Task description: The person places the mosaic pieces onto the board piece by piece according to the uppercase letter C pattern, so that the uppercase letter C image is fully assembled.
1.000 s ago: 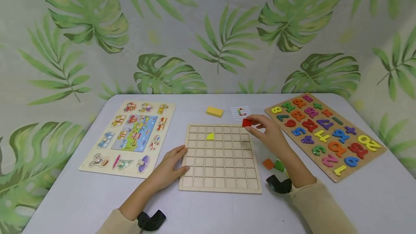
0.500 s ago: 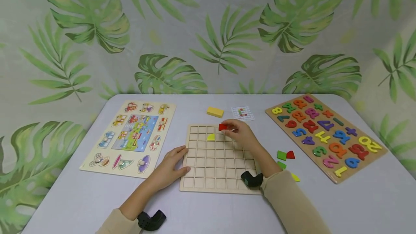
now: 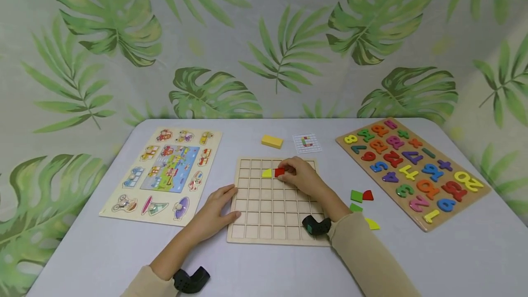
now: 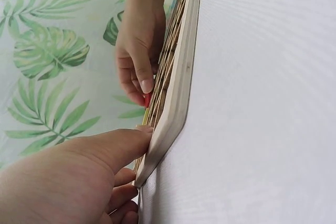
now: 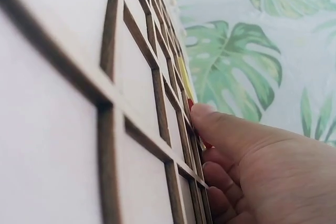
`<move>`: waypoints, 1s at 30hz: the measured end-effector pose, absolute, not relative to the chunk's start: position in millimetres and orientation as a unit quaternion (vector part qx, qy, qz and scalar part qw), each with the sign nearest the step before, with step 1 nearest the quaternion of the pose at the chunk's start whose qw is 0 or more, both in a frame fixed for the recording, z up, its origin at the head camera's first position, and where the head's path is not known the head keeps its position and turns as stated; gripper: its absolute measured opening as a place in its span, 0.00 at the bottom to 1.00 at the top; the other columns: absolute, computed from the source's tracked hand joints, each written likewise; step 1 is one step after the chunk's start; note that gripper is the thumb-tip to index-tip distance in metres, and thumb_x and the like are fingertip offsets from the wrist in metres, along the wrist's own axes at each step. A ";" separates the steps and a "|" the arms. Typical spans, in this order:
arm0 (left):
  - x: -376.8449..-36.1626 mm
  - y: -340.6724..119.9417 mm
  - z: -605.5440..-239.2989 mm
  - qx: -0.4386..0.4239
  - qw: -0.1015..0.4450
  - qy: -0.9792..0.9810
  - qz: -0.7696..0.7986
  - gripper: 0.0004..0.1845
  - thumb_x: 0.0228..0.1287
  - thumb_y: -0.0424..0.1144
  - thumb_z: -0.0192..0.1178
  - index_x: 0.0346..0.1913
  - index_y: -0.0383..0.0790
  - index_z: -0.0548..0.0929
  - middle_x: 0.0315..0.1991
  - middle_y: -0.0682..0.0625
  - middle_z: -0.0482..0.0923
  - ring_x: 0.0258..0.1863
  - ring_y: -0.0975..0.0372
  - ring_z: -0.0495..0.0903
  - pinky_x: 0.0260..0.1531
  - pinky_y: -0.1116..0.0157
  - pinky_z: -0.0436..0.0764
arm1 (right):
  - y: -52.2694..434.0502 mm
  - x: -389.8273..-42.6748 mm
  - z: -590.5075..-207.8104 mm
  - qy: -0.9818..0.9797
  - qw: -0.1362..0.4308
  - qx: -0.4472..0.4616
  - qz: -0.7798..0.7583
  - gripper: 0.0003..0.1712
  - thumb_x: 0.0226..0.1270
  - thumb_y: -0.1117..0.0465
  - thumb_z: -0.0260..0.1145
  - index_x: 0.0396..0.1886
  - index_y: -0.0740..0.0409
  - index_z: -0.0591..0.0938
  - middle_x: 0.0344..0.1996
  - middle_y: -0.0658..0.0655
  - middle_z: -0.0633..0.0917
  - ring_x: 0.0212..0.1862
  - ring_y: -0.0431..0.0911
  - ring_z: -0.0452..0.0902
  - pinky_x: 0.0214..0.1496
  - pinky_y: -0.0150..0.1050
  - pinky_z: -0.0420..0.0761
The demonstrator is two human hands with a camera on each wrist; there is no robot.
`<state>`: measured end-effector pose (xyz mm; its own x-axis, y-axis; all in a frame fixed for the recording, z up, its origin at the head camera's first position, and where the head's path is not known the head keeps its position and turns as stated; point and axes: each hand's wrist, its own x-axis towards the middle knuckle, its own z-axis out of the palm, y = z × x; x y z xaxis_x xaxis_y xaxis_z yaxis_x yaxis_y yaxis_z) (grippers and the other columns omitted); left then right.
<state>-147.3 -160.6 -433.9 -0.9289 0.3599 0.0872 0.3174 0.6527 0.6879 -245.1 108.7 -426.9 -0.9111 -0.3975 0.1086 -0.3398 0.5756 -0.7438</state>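
Right grip (image 3: 302, 176) pinches a red tile (image 3: 278, 173), its right edge hidden.

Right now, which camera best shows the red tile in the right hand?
The head view: it shows the red tile from above, right of the yellow tile, though the right hand partly covers it. The left wrist shows only a small red edge; the right wrist, only thin slivers.

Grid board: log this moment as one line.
right hand: pinches red tile | left hand: touches grid board | yellow tile: left of red
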 end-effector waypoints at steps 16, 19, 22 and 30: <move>-146.2 -161.0 -431.5 0.186 0.031 0.908 0.374 0.35 0.57 0.41 0.62 0.64 0.32 0.62 0.66 0.42 0.55 0.65 0.50 0.51 0.59 0.50 0.55 | 108.8 -246.2 -426.3 0.887 0.039 -0.199 -0.415 0.12 0.59 0.60 0.64 0.43 0.55 0.81 0.36 0.53 0.75 0.38 0.45 0.68 0.40 0.39 0.70; -146.4 -160.9 -431.9 0.187 0.032 0.907 0.376 0.35 0.57 0.41 0.62 0.65 0.32 0.62 0.66 0.42 0.55 0.65 0.50 0.51 0.59 0.50 0.55 | 108.4 -242.9 -418.9 0.888 0.048 -0.185 -0.418 0.17 0.60 0.58 0.63 0.49 0.57 0.78 0.39 0.54 0.75 0.41 0.46 0.70 0.43 0.41 0.72; -146.5 -160.6 -432.6 0.187 0.034 0.907 0.376 0.35 0.57 0.42 0.61 0.65 0.33 0.61 0.66 0.43 0.55 0.65 0.50 0.50 0.59 0.51 0.55 | 109.5 -238.6 -408.1 0.879 0.046 -0.179 -0.439 0.23 0.61 0.57 0.62 0.55 0.60 0.73 0.44 0.57 0.75 0.44 0.48 0.71 0.46 0.44 0.72; -146.8 -160.5 -432.3 0.185 0.033 0.908 0.375 0.35 0.57 0.41 0.62 0.65 0.32 0.62 0.66 0.42 0.55 0.65 0.50 0.51 0.59 0.50 0.55 | 135.6 -215.5 -367.1 0.858 -0.012 -0.221 -0.462 0.30 0.61 0.52 0.62 0.60 0.59 0.67 0.50 0.60 0.73 0.49 0.51 0.70 0.51 0.45 0.70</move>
<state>-146.8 -160.5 -432.3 -0.9296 0.3602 0.0784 0.3106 0.6507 0.6929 -215.5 135.6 -367.1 -0.9016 -0.3690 0.2256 -0.3914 0.4743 -0.7885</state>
